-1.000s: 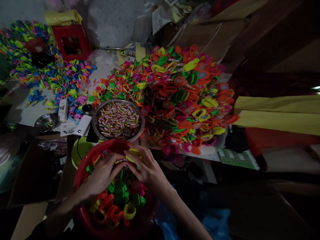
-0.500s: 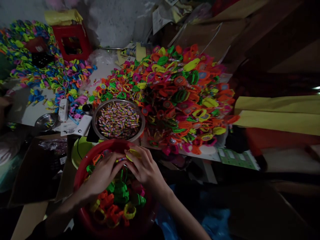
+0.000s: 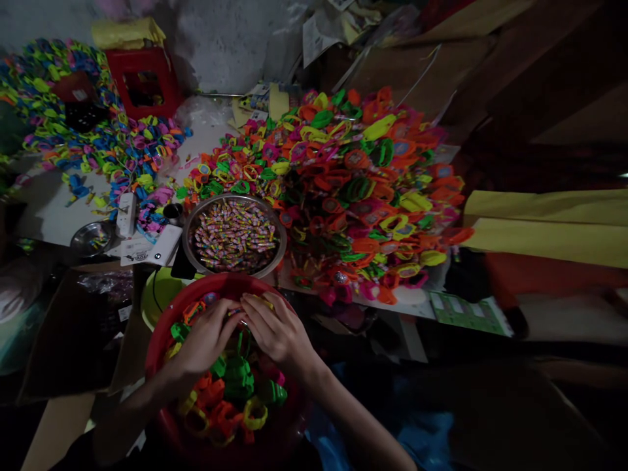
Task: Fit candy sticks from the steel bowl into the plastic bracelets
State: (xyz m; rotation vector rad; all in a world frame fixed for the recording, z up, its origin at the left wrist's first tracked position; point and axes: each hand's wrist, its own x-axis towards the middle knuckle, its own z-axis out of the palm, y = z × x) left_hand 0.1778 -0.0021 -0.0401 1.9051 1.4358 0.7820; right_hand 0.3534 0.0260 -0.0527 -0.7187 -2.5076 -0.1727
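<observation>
Over the red basin [image 3: 156, 347], my left hand [image 3: 210, 332] and my right hand [image 3: 275, 328] meet, fingertips almost touching. Between the left fingertips is a small wrapped candy [image 3: 235, 312], mostly covered. My right hand is closed around a yellow toy watch [image 3: 267, 302]; only a bit of it shows past the fingers. Below them, the basin holds plastic toy watches, among them green ones [image 3: 238, 377], orange ones [image 3: 212, 392] and a yellow one [image 3: 255, 413]. Just beyond the basin, a steel bowl [image 3: 283, 245] is full of wrapped candies [image 3: 233, 235].
A large heap of bright toy watches [image 3: 363, 196] covers the table's right side. Another colourful pile [image 3: 98, 150] lies left, near a red stool [image 3: 144, 82]. A power strip [image 3: 126, 214], white phone [image 3: 165, 245] and small metal dish [image 3: 91, 239] sit left of the bowl.
My right hand has turned and its fingers have closed further over the yellow toy watch, hiding most of it and the candy. The left hand stays nearly in place.
</observation>
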